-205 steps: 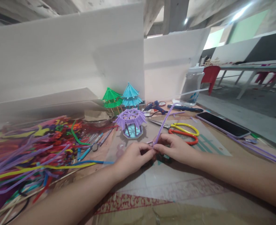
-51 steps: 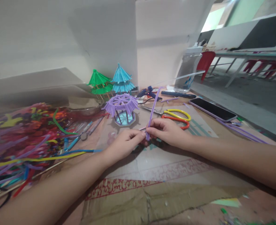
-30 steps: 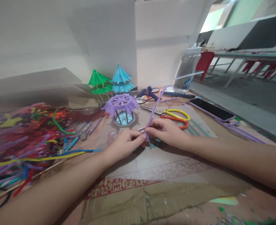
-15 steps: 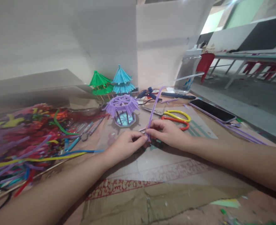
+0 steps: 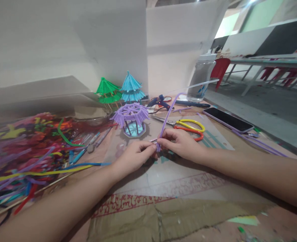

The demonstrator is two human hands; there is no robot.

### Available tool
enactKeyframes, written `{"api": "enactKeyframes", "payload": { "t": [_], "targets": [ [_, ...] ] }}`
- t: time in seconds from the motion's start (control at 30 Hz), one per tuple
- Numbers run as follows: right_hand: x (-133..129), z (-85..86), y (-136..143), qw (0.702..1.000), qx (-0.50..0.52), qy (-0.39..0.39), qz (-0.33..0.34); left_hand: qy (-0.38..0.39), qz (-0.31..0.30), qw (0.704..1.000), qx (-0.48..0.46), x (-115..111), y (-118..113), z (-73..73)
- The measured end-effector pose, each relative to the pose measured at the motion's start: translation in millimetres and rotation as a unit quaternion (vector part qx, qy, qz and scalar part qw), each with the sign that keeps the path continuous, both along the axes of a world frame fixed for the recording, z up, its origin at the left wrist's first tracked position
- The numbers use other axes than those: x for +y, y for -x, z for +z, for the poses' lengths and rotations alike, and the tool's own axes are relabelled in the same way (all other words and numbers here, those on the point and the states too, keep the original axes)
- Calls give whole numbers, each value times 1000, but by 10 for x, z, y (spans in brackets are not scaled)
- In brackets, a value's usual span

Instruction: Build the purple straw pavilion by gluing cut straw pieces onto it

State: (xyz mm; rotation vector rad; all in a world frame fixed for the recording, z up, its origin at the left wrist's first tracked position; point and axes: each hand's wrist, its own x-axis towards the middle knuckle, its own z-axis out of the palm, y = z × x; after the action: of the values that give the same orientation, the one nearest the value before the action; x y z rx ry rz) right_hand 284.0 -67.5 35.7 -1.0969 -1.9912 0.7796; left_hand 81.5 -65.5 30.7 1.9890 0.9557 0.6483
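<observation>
Low over the middle of the translucent sheet (image 5: 188, 168), my two hands meet fingertip to fingertip. My right hand (image 5: 175, 141) pinches a long purple pipe cleaner (image 5: 167, 116), whose free end arches up and to the right. My left hand (image 5: 140, 153) pinches the lower end of the same pipe cleaner, where a short doubled piece shows below the fingers. Just behind stands a small pavilion (image 5: 130, 116) with a purple fringed roof and a light blue base. Scissors (image 5: 188, 126) with yellow and orange handles lie behind my right hand.
Green (image 5: 108, 89) and blue (image 5: 132, 87) fringed towers stand at the back beside a glue gun (image 5: 160, 101). Colourful pipe cleaners (image 5: 24, 148) heap at left. A phone (image 5: 227, 119) and a water bottle (image 5: 201, 79) are at right.
The free end of the purple pipe cleaner has tipped further to the right. Both hands keep their pinch in nearly the same place, and a doubled bit now shows below the fingers.
</observation>
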Motion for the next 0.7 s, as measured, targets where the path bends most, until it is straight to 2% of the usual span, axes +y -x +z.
{"api": "enactKeyframes", "payload": {
  "t": [0.4,0.7],
  "targets": [
    [2,-1,-4,1000,-9,2,-6,33,14,999,-10,-33,-20,22],
    [-4,25,4,1000,-12,9,-3,23,12,1000,3,-43,-49,37]
  ]
}}
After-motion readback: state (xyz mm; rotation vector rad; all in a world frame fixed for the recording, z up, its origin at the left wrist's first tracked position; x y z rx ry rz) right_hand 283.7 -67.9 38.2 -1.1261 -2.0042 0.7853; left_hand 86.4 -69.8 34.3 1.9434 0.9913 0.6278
